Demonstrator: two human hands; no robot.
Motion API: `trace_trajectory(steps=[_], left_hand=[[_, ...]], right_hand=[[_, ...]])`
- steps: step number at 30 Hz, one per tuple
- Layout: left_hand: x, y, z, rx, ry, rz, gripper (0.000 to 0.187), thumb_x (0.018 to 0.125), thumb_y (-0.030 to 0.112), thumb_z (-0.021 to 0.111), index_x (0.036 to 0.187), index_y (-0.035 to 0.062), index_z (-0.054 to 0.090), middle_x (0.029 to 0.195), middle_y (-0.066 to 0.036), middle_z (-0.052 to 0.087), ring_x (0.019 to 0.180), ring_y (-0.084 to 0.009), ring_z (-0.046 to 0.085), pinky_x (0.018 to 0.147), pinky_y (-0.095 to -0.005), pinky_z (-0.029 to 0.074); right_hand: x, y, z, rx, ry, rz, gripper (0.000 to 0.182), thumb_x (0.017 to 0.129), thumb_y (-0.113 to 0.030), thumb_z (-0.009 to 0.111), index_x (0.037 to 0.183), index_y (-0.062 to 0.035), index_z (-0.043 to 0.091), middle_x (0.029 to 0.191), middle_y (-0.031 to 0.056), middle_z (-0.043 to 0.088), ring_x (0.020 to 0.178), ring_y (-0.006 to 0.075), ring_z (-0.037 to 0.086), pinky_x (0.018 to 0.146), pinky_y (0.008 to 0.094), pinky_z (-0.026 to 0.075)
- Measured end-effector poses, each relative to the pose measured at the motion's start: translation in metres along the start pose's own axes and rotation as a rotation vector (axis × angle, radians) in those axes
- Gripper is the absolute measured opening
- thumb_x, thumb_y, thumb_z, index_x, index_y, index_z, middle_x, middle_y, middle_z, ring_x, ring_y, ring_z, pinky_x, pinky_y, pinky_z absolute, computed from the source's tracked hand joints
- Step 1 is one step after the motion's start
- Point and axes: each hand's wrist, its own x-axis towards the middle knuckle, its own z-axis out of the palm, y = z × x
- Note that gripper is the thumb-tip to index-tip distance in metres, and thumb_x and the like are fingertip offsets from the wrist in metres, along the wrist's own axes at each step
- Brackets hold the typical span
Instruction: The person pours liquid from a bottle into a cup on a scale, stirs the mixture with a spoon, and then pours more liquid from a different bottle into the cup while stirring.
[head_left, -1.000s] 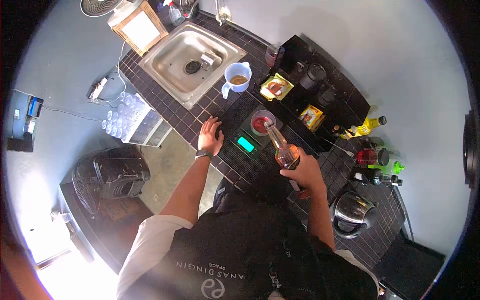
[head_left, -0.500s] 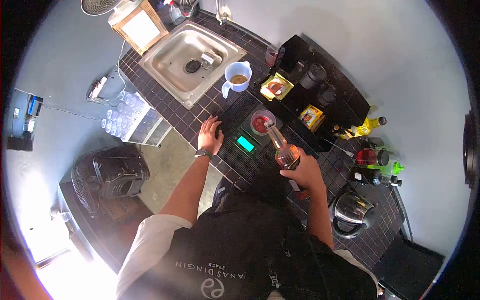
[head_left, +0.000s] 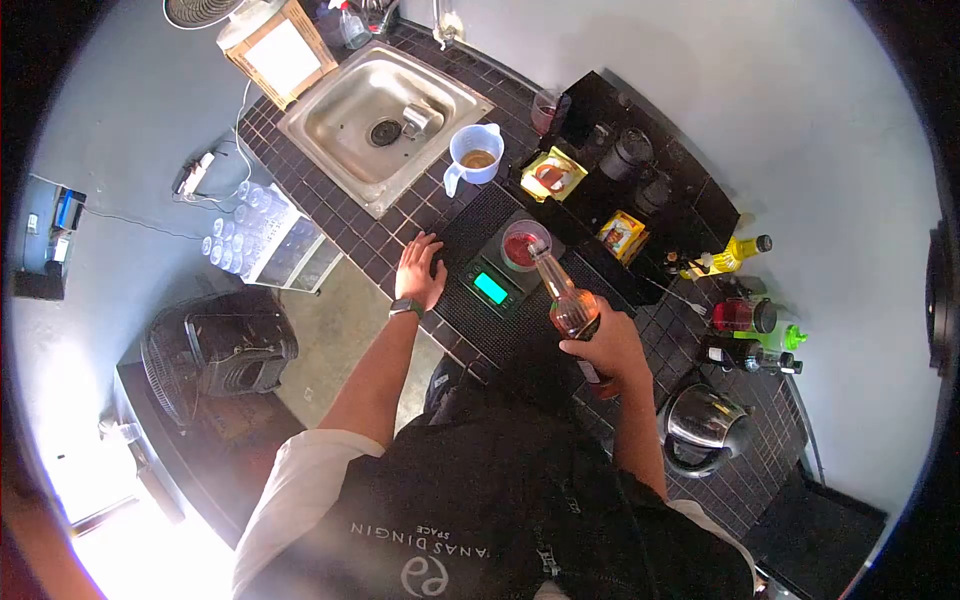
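Observation:
A glass bottle [head_left: 571, 309] of amber-red liquid is in my right hand [head_left: 612, 347], its fingers wrapped round the body. The bottle tilts, with its neck at the rim of a clear cup [head_left: 524, 246] holding red liquid. This cup stands on a black digital scale [head_left: 504, 278] with a lit green display. Flat at the edge of the black mat [head_left: 460, 300], my left hand [head_left: 421, 272] rests with its fingers spread, holding nothing. A blue-tinted measuring jug [head_left: 475, 157] with brown liquid stands beyond the scale, beside the sink.
Left of the jug is a steel sink [head_left: 335, 118] with a metal cup [head_left: 421, 121] inside. Yellow packets [head_left: 553, 174] lie near a black stand [head_left: 690, 187]. To the right are a yellow bottle [head_left: 735, 255], a red jar [head_left: 735, 315] and a steel kettle [head_left: 706, 428].

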Motion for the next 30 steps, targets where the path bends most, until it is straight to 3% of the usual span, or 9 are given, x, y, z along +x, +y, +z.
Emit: trace_trajectory(steps=[16, 30], left_hand=[[0.000, 0.003, -0.003, -0.006, -0.001, -0.001, 0.042, 0.093, 0.009, 0.069, 0.135, 0.0074, 0.065, 0.151, -0.013, 0.061, 0.154, -0.0350, 0.047, 0.131, -0.0513, 0.035], [0.000, 0.003, -0.003, -0.002, -0.012, -0.015, 0.042, 0.093, 0.010, 0.068, 0.135, 0.0072, 0.065, 0.153, -0.013, 0.060, 0.155, -0.0346, 0.046, 0.132, -0.0507, 0.034]], right_hand=[[-0.002, -0.006, -0.005, -0.018, 0.006, 0.011, 0.102, 0.065, -0.052, 0.094, 0.148, -0.0042, 0.059, 0.113, 0.0269, 0.078, 0.106, 0.0462, 0.076, 0.095, 0.0533, 0.059], [-0.003, -0.011, -0.010, -0.021, 0.063, -0.039, 0.097, 0.066, -0.051, 0.094, 0.146, -0.0072, 0.061, 0.112, 0.0240, 0.079, 0.105, 0.0450, 0.076, 0.094, 0.0522, 0.059]])
